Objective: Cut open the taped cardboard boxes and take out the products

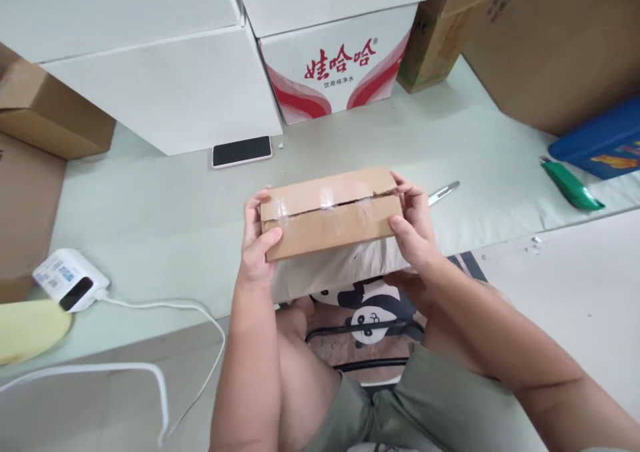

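Note:
A small brown cardboard box [330, 233] is held between my two hands near the table's front edge. Clear tape crosses its long seam, which gapes slightly with a dark slit in the middle. My left hand [257, 235] grips the left end, thumb on the near face. At the opposite end my right hand [413, 219] is closed the same way, thumb at the near corner and fingers along the far side. Just right of that hand lies a silver utility knife [444, 192], partly hidden behind it.
A black-screened phone [242, 152] lies by white cartons [165, 92] at the back. Left is a white device [73, 279] with a cable [170, 303]. To the right are a green pouch [573, 184] and a blue package [600, 139]. Brown cartons [560, 45] stand at both sides.

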{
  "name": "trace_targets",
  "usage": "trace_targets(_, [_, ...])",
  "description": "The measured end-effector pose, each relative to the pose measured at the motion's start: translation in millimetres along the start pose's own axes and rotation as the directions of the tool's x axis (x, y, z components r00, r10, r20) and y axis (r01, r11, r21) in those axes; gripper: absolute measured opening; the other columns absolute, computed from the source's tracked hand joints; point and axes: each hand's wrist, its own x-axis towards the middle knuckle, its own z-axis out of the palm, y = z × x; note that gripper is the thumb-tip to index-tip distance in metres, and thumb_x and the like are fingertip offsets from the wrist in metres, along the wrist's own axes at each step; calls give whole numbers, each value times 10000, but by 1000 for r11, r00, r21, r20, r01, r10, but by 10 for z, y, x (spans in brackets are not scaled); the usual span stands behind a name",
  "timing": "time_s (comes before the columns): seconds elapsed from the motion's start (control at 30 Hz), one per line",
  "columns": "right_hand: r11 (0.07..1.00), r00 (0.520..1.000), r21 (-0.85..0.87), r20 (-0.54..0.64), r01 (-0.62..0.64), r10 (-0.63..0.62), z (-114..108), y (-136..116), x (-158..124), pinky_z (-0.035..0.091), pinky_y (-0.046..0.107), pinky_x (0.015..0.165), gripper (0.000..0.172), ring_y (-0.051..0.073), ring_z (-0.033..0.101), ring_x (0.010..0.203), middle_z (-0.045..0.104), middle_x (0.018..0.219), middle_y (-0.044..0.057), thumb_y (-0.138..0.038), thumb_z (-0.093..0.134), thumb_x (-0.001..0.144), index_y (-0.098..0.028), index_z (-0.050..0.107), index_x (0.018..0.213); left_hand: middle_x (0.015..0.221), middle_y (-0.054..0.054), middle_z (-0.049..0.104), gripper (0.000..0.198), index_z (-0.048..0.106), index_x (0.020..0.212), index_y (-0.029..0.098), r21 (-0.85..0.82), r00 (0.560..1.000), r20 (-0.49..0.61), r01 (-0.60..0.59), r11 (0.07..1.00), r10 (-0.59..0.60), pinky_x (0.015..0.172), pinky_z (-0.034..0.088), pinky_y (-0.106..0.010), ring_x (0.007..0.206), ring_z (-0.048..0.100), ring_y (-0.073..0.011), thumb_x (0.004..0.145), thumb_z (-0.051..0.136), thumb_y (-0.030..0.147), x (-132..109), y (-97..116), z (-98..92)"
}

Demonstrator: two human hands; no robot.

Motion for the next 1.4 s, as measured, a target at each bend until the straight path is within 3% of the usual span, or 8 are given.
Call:
trace_targets(0.13, [958,991,-264,-89,-115,95,-417,287,23,539,553,1085,405,307,598,1359,609,1419,144,-329,307,1001,-298,467,1372,1450,-40,575,666,655,1249,363,0,1000,21,-4,1000,4,1087,540,-463,1334,543,-332,625,873,450,22,6,11])
trace_targets(0.27, [774,984,-610,-80,-173,158,-835,639,34,502,641,1098,433,382,616,1295,679,1309,155,-215,485,866,-264,689,1245,1434,-41,585,666,648,1253,361,-5,999,53,-1,1000,1,1131,507,-496,1352,547,-345,632,867,464,32,-1,11])
trace_targets(0.5, [580,931,-744,-159,-331,327,-863,769,90,434,758,1013,354,449,632,1190,735,1159,187,-352,472,932,-222,775,1058,1201,-51,615,705,622,1220,329,41,1000,12,-19,999,18,1026,540,-454,1175,631,-316,616,893,570,15,-25,24])
trace_targets(0.63, [799,865,-409,-430,-442,259,-834,574,287,525,652,961,308,375,686,1036,737,1066,150,-422,524,902,-243,715,1063,1069,-25,558,673,579,1122,315,64,1000,-3,-30,997,30,863,542,-354,959,617,-219,617,891,631,-8,-48,63])
trace_targets(0.73, [972,795,32,-570,-232,209,-780,132,378,598,515,788,252,285,692,849,690,1006,93,-452,536,907,-312,633,1092,1054,-26,532,682,565,1077,294,131,996,11,-91,987,90,805,516,-331,894,560,-191,615,869,693,-52,-95,160])
trace_targets(0.97, [995,954,64,-295,81,-59,-337,-990,102,605,428,666,159,235,667,764,589,862,36,-498,563,982,-356,614,1031,1136,-55,474,520,518,1176,302,266,936,142,-349,899,322,1002,462,-414,1087,517,-256,859,659,690,-216,-274,459])
trace_targets(1.13, [953,968,270,-242,138,-71,-91,-996,7,580,303,682,175,156,666,782,665,846,5,-371,778,913,-262,642,896,1169,-56,452,514,456,1236,343,318,888,228,-455,832,399,973,486,-430,1100,518,-263,898,602,701,-210,-364,468])
trace_targets(1.4, [968,978,183,-146,174,-148,-89,-926,-36,609,333,714,107,177,716,842,727,904,13,-283,785,916,-267,685,951,1155,-58,458,500,462,1252,356,314,835,233,-549,774,498,930,494,-429,1075,522,-261,904,581,695,-169,-436,487])
